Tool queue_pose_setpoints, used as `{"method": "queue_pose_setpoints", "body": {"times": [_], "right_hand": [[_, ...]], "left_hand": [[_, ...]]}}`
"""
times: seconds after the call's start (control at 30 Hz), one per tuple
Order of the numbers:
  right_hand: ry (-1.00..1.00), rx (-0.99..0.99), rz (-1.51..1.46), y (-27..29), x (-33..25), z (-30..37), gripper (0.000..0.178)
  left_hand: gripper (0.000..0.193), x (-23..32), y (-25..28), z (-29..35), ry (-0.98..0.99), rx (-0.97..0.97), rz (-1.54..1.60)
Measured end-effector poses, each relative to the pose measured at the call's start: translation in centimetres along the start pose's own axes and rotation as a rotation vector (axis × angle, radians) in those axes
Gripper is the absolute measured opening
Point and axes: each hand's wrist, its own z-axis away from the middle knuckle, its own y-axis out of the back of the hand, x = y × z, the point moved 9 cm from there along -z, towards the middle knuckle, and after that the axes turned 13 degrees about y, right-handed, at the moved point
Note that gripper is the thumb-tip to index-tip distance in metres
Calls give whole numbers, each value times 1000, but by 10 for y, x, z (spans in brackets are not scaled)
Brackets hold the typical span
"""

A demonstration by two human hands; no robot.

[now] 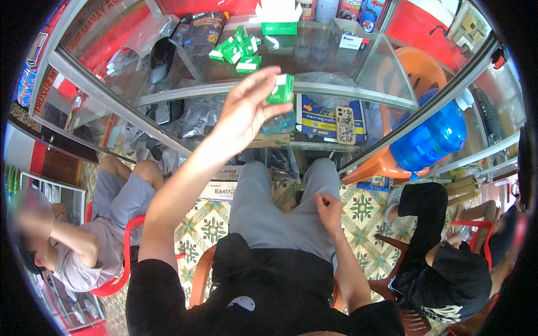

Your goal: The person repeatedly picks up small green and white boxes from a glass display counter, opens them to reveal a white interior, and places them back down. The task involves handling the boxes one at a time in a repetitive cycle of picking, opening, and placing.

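Observation:
My left hand (249, 109) is raised over the front edge of the glass display counter (218, 89). Between its thumb and fingers is a small green and white box (280, 89). Just beyond it, several similar small green boxes (234, 50) lie in a loose pile on the glass, with one (248, 64) nearest to me. A larger open green carton (279, 25) with white flaps stands behind them. My right hand (328, 213) rests on my right thigh, its fingers loosely curled, and nothing shows in it.
A patterned phone (344, 125) lies by a blue and yellow sheet (314, 120). Right of the counter, a large blue water bottle (428, 140) sits on an orange chair (412, 73). People sit left (95, 241) and right (448, 269). A white-grey carton (350, 36) stands at the back.

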Motion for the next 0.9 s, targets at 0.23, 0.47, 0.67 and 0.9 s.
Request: {"method": "queue_pose_setpoints", "body": {"times": [0.23,0.47,0.67,0.9], "right_hand": [[59,-72,-539,50,-179,-74,27],[335,-115,-701,67,-289,-108,21],[584,-213,-491,62,-309,-102,33],[708,-304,-360,62,-324,-89,41]], "left_hand": [[64,-59,9,71,17,-87,-51],[75,-70,-10,95,-50,-167,-107],[60,-93,17,108,138,-195,105],[72,-128,28,104,249,-35,19]]}}
